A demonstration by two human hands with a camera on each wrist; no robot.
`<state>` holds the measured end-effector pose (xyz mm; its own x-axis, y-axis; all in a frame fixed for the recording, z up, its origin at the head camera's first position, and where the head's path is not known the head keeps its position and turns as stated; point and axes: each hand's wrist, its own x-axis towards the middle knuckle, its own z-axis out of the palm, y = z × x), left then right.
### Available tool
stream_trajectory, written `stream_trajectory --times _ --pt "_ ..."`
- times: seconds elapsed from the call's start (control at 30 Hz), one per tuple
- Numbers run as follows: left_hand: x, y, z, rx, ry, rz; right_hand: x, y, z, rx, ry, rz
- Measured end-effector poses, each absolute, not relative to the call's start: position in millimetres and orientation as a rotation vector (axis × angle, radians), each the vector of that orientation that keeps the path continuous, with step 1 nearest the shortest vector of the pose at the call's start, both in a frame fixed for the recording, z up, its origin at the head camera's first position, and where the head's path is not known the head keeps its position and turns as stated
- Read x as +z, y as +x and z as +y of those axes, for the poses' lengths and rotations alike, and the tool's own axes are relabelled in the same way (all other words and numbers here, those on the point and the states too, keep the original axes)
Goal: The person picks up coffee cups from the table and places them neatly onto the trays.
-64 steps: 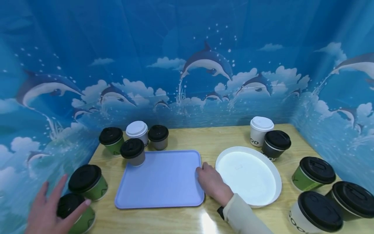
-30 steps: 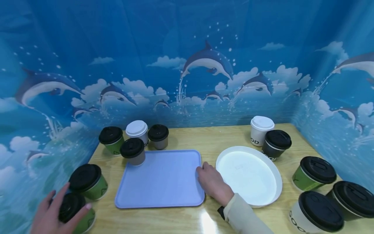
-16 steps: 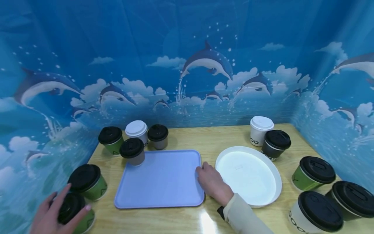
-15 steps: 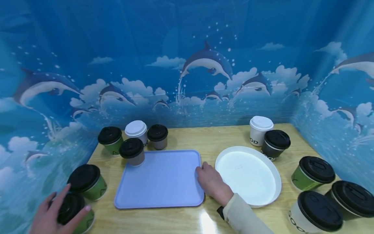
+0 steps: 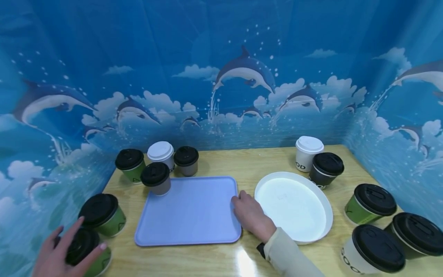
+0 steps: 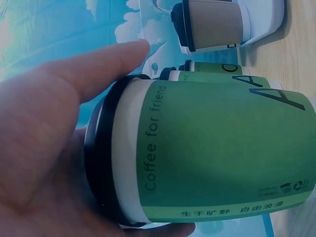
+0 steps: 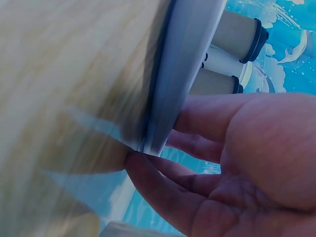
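My left hand [image 5: 59,254] is spread around the black lid of the nearest green paper coffee cup [image 6: 222,148]. In the left wrist view the thumb [image 6: 113,64] extends past one side of the lid, with a small gap showing, and other fingers lie along the opposite side. That cup stands upright. At the right edge of the lavender tray [image 5: 190,215], my right hand [image 5: 250,215] pinches the rim; in the right wrist view the tray's edge [image 7: 180,74] runs between thumb and fingers. One grey lidded cup [image 5: 159,186] stands on the tray's far left corner.
Behind the left hand stands another green cup [image 5: 112,223]. Green, white and grey cups cluster at the back left. A round white tray [image 5: 294,207] lies right of my right hand. Several lidded cups, including a white one [image 5: 363,254], line the right side. A dolphin-print curtain [image 5: 221,77] encloses the table.
My left hand has come down and slightly right over the nearest green cup, then stayed there. The right hand and the trays have not moved; the head view shifts slightly.
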<state>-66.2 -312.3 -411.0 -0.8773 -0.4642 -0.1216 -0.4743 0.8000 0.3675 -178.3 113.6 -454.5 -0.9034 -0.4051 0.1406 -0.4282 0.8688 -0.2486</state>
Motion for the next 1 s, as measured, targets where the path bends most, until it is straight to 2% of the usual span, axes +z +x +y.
stream_trajectory --times 1.0 --pt "-413.4 -65.8 -319.7 0.553 -0.701 2.986 -453.2 -179.1 113.3 0.424 0.656 -2.994"
